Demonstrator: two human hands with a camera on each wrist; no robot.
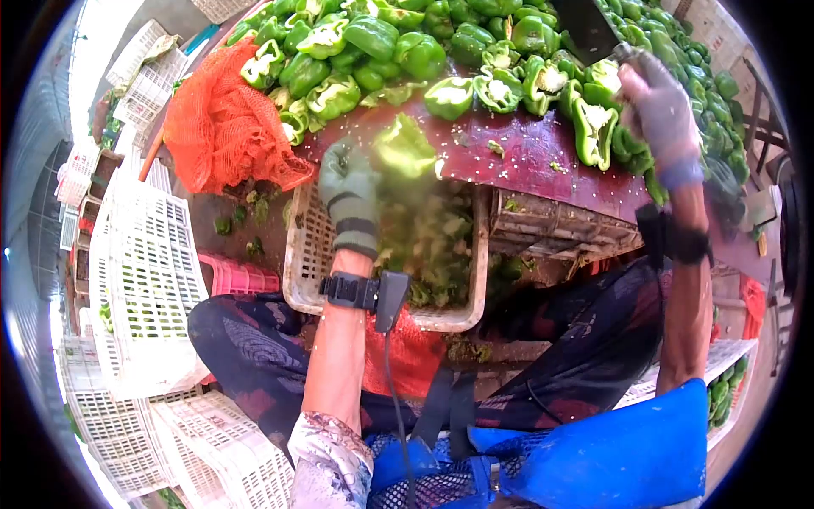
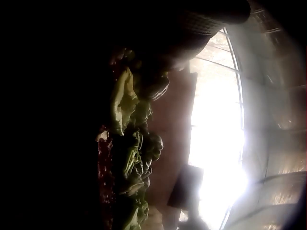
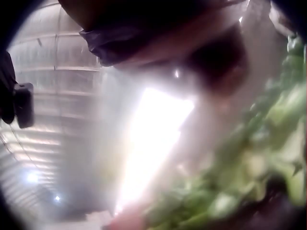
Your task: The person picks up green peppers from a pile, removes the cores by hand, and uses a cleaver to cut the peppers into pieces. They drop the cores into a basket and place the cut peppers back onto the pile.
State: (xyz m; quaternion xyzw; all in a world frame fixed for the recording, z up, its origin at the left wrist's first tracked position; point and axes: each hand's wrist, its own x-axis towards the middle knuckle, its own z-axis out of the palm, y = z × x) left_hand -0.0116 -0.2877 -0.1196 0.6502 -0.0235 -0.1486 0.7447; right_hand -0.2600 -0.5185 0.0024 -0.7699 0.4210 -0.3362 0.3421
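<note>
In the head view the left hand (image 1: 349,195), in a grey-green glove, is curled above the crate's left rim. A pale green cut pepper (image 1: 404,146), blurred, is held at its right side; the finger contact is partly hidden. The left wrist view shows a cut pepper (image 2: 123,103) below the dark left hand (image 2: 206,24). At the upper right, the gloved right hand (image 1: 661,110) grips a knife with a broad dark blade (image 1: 585,30), raised over the pepper pile. Its fingers are blurred. In the right wrist view the right hand is dark and blurred.
Whole and halved peppers (image 1: 373,38) heap across the seed-strewn dark red table (image 1: 526,153). A crate (image 1: 473,314) holding green pieces stands between the legs. An orange net bag (image 1: 225,123) lies at left, with white crates (image 1: 153,280) stacked beyond it.
</note>
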